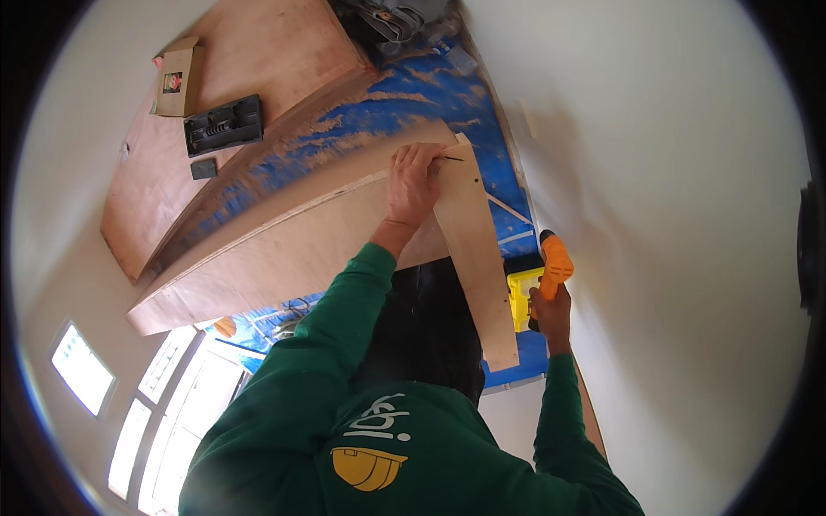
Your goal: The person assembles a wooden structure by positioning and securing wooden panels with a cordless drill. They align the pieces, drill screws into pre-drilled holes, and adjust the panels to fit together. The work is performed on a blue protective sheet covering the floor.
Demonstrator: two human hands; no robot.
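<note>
My left hand (413, 179) is at the upper corner of a plywood assembly, its fingers pinching a thin dark screw (455, 158) that sticks out to the right over the wood. Below the hand, a long plywood panel (267, 262) runs off to the left. A narrower plywood strip (471, 258) meets it at that corner and extends toward my body, with small dark dots along its edge. Off to the right, my right hand (552, 313) is wrapped around the handle of an orange cordless drill (557, 261). The drill is held apart from the wood.
A yellow-edged case (519, 299) lies beside the drill. Blue sheeting (344, 120) strewn with sawdust covers the floor. A large wooden board (258, 43) at far left carries a cardboard box (178, 82), a black plastic tray (223, 126) and a small dark block (204, 168). A white wall (680, 258) bounds the right.
</note>
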